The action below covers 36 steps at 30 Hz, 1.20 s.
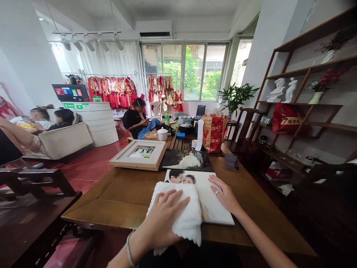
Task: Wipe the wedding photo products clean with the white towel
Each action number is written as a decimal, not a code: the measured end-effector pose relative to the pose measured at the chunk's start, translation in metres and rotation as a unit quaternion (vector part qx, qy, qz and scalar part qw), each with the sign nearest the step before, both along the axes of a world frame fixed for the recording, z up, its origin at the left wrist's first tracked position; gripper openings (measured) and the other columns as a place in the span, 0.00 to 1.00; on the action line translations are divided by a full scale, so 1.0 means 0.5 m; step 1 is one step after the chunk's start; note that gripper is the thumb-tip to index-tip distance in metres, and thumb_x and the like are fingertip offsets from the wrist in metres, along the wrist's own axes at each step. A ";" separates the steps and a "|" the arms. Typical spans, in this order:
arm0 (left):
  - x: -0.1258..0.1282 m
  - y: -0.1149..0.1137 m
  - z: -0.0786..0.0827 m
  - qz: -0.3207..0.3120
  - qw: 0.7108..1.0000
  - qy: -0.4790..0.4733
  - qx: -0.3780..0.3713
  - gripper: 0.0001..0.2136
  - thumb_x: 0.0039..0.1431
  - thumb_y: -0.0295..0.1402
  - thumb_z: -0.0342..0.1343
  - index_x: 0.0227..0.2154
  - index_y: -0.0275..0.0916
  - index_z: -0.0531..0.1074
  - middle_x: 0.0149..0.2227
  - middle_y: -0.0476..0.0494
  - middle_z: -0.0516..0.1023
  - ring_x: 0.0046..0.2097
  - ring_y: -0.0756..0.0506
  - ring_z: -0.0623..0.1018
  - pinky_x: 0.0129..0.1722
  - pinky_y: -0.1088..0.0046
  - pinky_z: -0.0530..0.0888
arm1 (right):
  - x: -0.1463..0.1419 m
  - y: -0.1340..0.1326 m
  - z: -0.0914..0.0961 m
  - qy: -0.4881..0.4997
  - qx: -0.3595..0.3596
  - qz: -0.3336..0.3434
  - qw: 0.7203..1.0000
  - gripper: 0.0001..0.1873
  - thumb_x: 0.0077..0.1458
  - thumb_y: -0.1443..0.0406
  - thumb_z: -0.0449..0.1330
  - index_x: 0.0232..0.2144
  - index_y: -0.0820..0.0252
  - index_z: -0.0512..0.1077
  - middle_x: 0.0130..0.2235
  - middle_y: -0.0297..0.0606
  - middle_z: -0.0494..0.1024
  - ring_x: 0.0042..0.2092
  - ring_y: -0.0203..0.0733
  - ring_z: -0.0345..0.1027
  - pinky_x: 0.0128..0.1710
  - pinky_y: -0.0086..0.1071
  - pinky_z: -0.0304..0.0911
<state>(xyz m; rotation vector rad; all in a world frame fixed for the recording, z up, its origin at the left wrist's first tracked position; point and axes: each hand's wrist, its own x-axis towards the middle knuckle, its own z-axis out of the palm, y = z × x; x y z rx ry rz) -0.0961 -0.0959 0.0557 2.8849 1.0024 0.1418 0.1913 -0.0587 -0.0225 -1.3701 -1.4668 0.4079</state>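
A white photo print (208, 199) lies flat on the wooden table (125, 193) in front of me. A white fluffy cloth (185, 216) covers its left part. My left hand (164, 216) lies on the cloth with fingers spread and pressing down. My right hand (224, 193), a ring on one finger, rests flat on the print's right side with fingers stretched out. Just behind lies a dark photo print (186, 160), and to its left a light wooden picture frame (139, 153).
Farther along the table stand a white teapot (161, 134), a green bottle (167, 118) and a red paper bag (213, 132). A seated person (136, 119) is at the far end, others sit on a sofa (65, 139) at left. Dark shelves (301, 111) line the right.
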 end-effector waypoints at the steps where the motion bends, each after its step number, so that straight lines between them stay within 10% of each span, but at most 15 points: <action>1: 0.001 0.015 0.002 0.000 1.000 -0.006 0.008 0.40 0.44 0.44 0.58 0.61 0.51 0.50 0.63 0.44 0.52 0.62 0.33 0.53 0.57 0.50 0.53 | -0.001 -0.001 0.001 -0.004 -0.002 0.000 1.000 0.16 0.50 0.61 0.57 0.41 0.56 0.75 0.53 0.44 0.71 0.58 0.50 0.60 0.60 0.50 0.51; 11: 0.056 0.208 -0.012 0.015 0.996 0.002 0.088 0.33 0.53 0.49 0.52 0.61 0.45 0.52 0.61 0.33 0.53 0.62 0.32 0.51 0.55 0.46 0.51 | 0.002 0.006 -0.008 -0.014 -0.002 0.004 1.000 0.16 0.52 0.60 0.57 0.42 0.57 0.75 0.54 0.45 0.71 0.58 0.50 0.60 0.59 0.49 0.51; 16: 0.072 0.189 -0.022 0.007 0.997 0.001 0.081 0.29 0.59 0.39 0.47 0.62 0.44 0.49 0.63 0.36 0.50 0.63 0.34 0.50 0.58 0.47 0.46 | 0.002 0.008 -0.006 -0.021 0.002 -0.002 1.000 0.16 0.52 0.62 0.56 0.42 0.58 0.75 0.53 0.46 0.71 0.58 0.50 0.60 0.59 0.49 0.51; 26: 0.090 0.010 -0.022 -0.074 0.997 0.004 0.004 0.43 0.50 0.47 0.55 0.64 0.45 0.38 0.66 0.37 0.38 0.64 0.28 0.40 0.57 0.40 0.40 | 0.008 0.006 0.001 -0.042 -0.003 0.001 0.999 0.17 0.52 0.63 0.54 0.43 0.59 0.75 0.54 0.47 0.71 0.58 0.49 0.60 0.59 0.48 0.53; 36: 0.174 0.161 -0.037 -0.035 0.996 -0.004 0.083 0.33 0.58 0.50 0.46 0.63 0.42 0.48 0.62 0.30 0.51 0.62 0.30 0.53 0.55 0.42 0.49 | 0.003 0.009 -0.012 -0.001 0.004 0.000 1.000 0.20 0.48 0.64 0.54 0.44 0.58 0.74 0.54 0.44 0.71 0.57 0.49 0.62 0.57 0.46 0.55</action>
